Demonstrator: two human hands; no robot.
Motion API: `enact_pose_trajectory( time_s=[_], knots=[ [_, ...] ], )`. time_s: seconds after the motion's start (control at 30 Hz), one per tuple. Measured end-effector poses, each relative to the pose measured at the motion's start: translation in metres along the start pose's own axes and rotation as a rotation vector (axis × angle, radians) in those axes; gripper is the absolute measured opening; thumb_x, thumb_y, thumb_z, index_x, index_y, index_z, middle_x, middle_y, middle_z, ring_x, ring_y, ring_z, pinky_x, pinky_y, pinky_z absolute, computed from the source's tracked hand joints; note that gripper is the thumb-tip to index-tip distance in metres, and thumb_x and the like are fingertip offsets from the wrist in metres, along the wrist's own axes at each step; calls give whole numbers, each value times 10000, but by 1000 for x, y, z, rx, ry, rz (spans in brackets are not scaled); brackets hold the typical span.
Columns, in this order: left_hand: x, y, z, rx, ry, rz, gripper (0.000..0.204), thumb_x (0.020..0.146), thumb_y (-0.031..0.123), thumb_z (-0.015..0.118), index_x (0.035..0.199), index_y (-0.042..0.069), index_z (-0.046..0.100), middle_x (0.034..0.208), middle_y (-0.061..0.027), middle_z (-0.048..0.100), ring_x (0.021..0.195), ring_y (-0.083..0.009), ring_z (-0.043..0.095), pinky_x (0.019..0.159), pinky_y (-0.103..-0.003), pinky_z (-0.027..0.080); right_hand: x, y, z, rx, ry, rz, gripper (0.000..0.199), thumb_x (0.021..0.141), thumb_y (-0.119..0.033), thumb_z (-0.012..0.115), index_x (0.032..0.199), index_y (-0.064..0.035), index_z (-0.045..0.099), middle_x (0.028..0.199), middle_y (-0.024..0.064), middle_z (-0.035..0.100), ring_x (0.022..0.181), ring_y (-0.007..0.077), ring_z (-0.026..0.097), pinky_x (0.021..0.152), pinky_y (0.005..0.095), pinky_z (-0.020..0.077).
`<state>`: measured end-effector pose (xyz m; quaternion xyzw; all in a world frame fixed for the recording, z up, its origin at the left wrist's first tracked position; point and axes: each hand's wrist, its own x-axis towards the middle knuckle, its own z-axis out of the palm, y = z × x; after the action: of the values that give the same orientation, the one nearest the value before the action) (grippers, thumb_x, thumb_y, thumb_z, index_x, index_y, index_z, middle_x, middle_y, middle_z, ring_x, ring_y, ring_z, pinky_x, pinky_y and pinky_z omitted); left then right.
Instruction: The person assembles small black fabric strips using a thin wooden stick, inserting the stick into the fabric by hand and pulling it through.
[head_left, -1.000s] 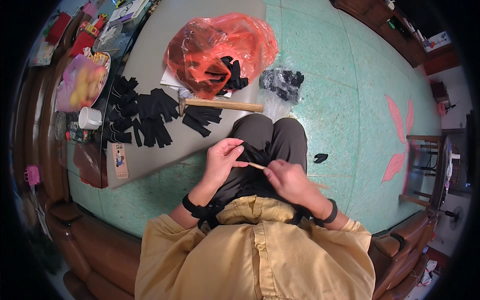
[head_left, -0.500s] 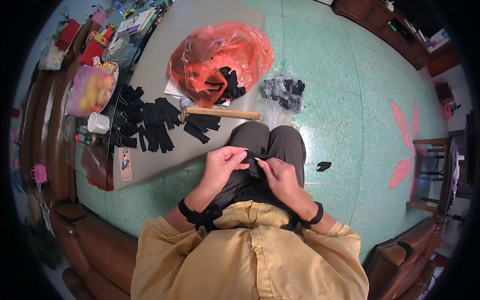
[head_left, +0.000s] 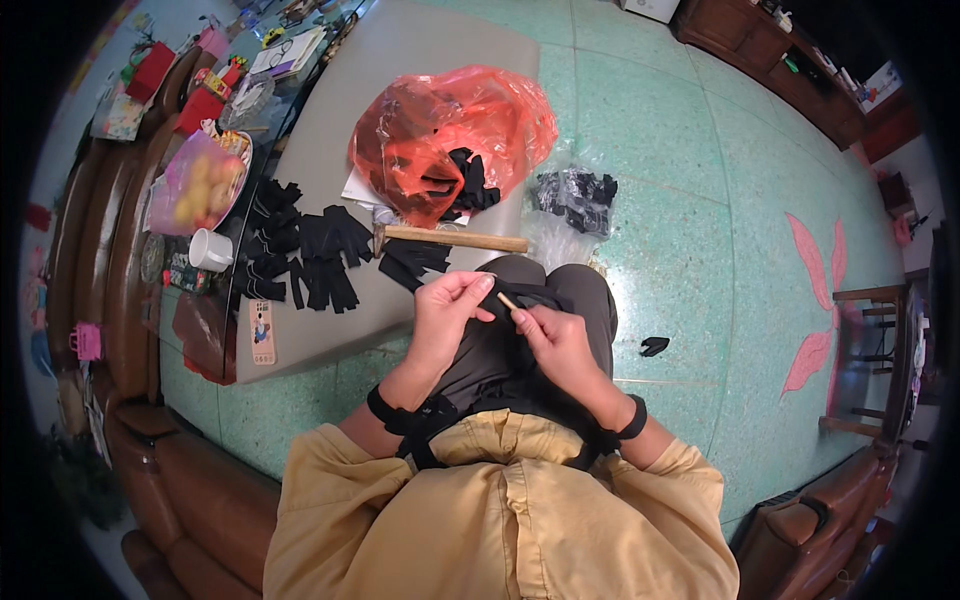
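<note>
Above my lap, my left hand (head_left: 450,308) pinches a small black fabric piece (head_left: 508,287) between thumb and fingers, near my knees. My right hand (head_left: 558,345) grips a thin, pale wooden stick (head_left: 507,300), its tip pointing up-left toward the fabric. How far the fabric reaches is hard to tell against my dark trousers. Beyond my knees, a wooden-handled hammer (head_left: 455,238) lies across the grey bench. Left of it are several black fabric strips (head_left: 325,260) in groups. A red plastic bag (head_left: 400,130) with black pieces at its mouth rests behind the hammer.
A clear plastic bag of black pieces (head_left: 575,200) sits right of the bench. One black piece (head_left: 654,346) lies on the green floor. At the left are a white mug (head_left: 210,250), a bagged fruit bowl (head_left: 200,185) and a patterned phone-shaped item (head_left: 262,332).
Both hands have risen slightly away from my body, toward my knees. More of the wooden stick shows beyond my right fingers. The whole view has shifted a little.
</note>
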<state>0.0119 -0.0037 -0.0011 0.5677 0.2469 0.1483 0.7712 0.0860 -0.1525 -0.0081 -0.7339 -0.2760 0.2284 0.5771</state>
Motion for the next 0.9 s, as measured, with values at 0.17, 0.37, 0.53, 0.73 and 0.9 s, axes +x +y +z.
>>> enact_pose_trajectory(
  time_s=[0.17, 0.37, 0.53, 0.73, 0.9],
  knots=[
    [-2, -6, 0, -15, 0, -15, 148, 876, 98, 576, 949, -20, 626, 864, -49, 627, 708, -79, 575, 589, -220, 498, -9, -11, 1, -556, 67, -419, 235, 853, -150, 582, 664, -31, 510, 582, 130, 493, 486, 329, 504, 438, 385, 415],
    [-6, 5, 11, 38, 9, 57, 141, 870, 101, 589, 928, -21, 631, 855, -41, 635, 709, -70, 583, 592, -211, 489, -1, -14, -9, -548, 160, -441, 187, 816, -154, 626, 695, -46, 534, 613, 112, 499, 519, 312, 529, 430, 390, 405],
    [-9, 9, 4, -308, -50, -208, 150, 865, 118, 601, 934, -12, 627, 858, -49, 626, 734, -98, 587, 642, -228, 480, 2, -17, -14, -489, 141, -374, 175, 810, -157, 642, 712, -51, 542, 596, 119, 515, 505, 317, 535, 435, 391, 407],
    [-12, 2, 7, -81, 37, -9, 146, 867, 117, 600, 929, -12, 627, 805, -44, 618, 663, -86, 559, 574, -196, 436, -2, -20, -8, -549, 179, -431, 192, 807, -132, 645, 687, -39, 526, 573, 121, 515, 485, 315, 535, 414, 381, 411],
    [-14, 8, 11, -127, 73, -10, 151, 855, 123, 617, 906, -18, 635, 770, -30, 614, 614, -64, 529, 556, -183, 425, -8, -17, -2, -575, 197, -471, 203, 800, -132, 647, 682, -37, 511, 573, 114, 511, 467, 298, 536, 400, 375, 414]
  ],
)
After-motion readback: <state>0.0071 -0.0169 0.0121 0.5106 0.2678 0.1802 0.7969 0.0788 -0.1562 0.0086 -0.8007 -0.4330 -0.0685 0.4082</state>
